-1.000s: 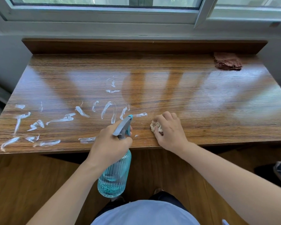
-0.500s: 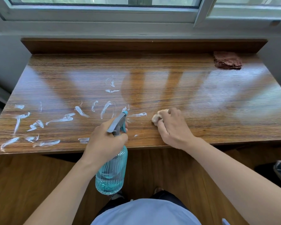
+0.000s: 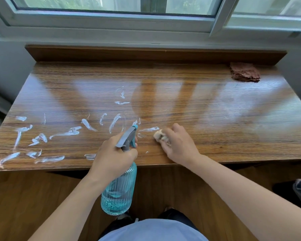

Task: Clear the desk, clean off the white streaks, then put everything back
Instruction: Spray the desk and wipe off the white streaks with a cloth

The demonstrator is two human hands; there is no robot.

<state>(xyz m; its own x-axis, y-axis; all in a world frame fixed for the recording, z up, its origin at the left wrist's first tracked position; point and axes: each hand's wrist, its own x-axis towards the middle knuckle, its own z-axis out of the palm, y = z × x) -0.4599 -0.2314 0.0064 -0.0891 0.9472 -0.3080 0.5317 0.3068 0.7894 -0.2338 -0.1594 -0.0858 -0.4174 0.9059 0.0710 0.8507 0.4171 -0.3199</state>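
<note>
- Along the far side I see a wide white-framed sliding window [image 3: 122, 16] with greenery outside.
- Daylight glares off the glossy surface below it.
- A pale grey wall [image 3: 5, 66] stands left.
- Brown wood-plank floor [image 3: 24, 197] lies near me.

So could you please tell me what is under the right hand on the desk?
A crumpled beige cloth sticks out past the fingers of the right hand, pressed onto the desk. The hand covers the rest of it and any streaks beneath.
</note>
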